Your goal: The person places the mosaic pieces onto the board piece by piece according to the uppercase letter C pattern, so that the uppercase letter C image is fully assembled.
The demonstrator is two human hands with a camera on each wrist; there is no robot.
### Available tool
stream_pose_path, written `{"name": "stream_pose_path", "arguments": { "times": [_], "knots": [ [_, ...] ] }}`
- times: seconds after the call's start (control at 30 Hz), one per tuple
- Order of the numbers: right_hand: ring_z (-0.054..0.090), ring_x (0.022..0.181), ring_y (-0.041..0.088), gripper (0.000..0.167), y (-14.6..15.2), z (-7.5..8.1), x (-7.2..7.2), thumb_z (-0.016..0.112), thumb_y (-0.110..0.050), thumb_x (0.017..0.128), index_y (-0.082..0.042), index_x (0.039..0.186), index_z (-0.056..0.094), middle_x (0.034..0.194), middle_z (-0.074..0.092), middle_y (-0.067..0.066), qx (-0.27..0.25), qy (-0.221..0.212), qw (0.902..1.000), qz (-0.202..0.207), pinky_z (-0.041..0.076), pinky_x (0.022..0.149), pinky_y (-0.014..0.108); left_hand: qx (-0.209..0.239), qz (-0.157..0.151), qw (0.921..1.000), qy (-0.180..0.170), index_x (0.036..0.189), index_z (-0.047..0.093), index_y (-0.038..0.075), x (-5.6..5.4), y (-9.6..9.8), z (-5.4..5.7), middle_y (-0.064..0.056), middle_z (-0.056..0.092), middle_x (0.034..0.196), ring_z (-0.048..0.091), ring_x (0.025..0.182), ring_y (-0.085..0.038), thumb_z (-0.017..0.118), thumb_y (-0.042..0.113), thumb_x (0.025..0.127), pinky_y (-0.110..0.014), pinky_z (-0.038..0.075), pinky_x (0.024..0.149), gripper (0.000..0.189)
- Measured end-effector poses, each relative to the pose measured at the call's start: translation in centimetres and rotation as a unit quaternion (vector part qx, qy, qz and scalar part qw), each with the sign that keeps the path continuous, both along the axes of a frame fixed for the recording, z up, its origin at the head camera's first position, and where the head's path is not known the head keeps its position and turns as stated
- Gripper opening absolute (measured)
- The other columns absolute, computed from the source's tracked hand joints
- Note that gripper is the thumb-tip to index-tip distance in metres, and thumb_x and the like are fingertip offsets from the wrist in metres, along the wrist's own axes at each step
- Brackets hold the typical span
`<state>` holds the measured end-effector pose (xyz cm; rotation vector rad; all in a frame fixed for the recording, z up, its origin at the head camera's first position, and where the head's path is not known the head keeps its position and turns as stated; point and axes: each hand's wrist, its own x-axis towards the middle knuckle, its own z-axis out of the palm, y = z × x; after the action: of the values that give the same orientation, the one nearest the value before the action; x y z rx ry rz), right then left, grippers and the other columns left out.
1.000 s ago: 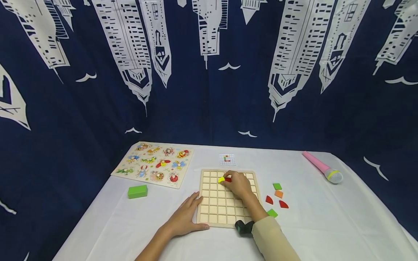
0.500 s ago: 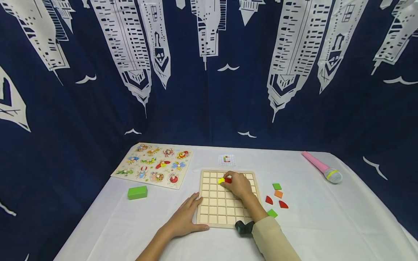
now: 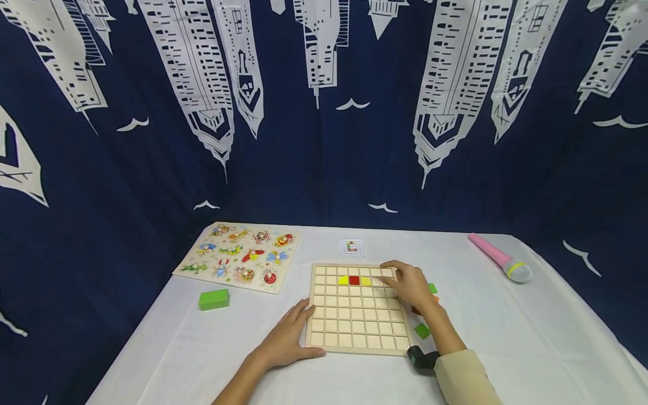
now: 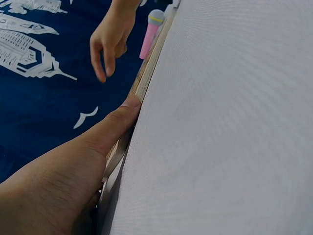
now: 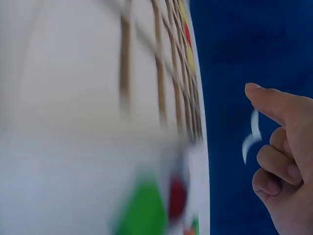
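My left hand (image 3: 287,337) steadies the wooden grid board (image 3: 344,325), fingers along its left side and thumb by the near corner; in the left wrist view the thumb (image 4: 115,125) touches the board's edge. Three pieces lie in a row in the grid's upper cells: a yellow piece (image 3: 343,280), a red square (image 3: 354,280) and another yellow piece (image 3: 366,281). My right hand (image 3: 412,286) hovers over the board's upper right, holding nothing visible. Under its forearm lie loose pieces: a green piece (image 3: 422,331), another green piece (image 3: 432,288), and partly hidden orange and red ones.
A small pattern card (image 3: 351,247) lies behind the board. To the left are an insect picture puzzle (image 3: 235,256) and a green block (image 3: 214,299). A pink toy microphone (image 3: 501,259) lies at the right on the white tablecloth (image 3: 536,343).
My right hand has let go of the pieces on the grid and moved right, uncovering the yellow, red and yellow row. My left hand stays at the board's edge.
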<state>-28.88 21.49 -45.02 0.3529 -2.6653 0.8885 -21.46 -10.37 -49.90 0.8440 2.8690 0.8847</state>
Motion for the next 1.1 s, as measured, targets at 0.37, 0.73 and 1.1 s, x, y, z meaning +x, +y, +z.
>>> {"name": "stream_pose_path", "arguments": {
  "times": [0.37, 0.73, 1.1],
  "knots": [
    [0.026, 0.047, 0.010, 0.036, 10.2, -1.4, 1.4, 0.071, -0.015, 0.080, -0.005, 0.114, 0.064, 0.053, 0.032, -0.003, 0.013, -0.062, 0.9967, -0.050, 0.024, 0.040, 0.023, 0.004, -0.001, 1.0000, 0.008, 0.141, 0.033, 0.003, 0.0, -0.1, -0.2, -0.014, 0.020, 0.150, 0.021, 0.135, -0.033, 0.061, 0.069, 0.069, -0.051, 0.026, 0.104, 0.102],
    [0.030, 0.050, 0.012, 0.028, 11.8, -2.8, 1.5, 0.070, -0.016, 0.082, -0.004, 0.107, 0.067, 0.055, 0.036, -0.002, 0.027, -0.069, 0.9963, -0.044, 0.024, 0.044, 0.026, 0.000, -0.002, 0.9999, 0.011, 0.142, 0.033, 0.003, 0.0, 0.0, -0.3, -0.013, 0.020, 0.150, 0.020, 0.136, -0.032, 0.060, 0.070, 0.069, -0.051, 0.027, 0.104, 0.103],
    [0.031, 0.045, 0.011, 0.030, 4.7, -0.6, 1.2, 0.074, -0.022, 0.078, -0.009, 0.105, 0.068, 0.052, 0.034, -0.003, 0.005, -0.040, 0.9989, -0.022, 0.026, 0.038, 0.023, -0.003, 0.003, 1.0000, 0.002, 0.143, 0.032, 0.007, -0.1, 0.0, -0.3, -0.011, 0.019, 0.151, 0.019, 0.137, -0.030, 0.059, 0.073, 0.068, -0.049, 0.025, 0.106, 0.103]
  ]
}}
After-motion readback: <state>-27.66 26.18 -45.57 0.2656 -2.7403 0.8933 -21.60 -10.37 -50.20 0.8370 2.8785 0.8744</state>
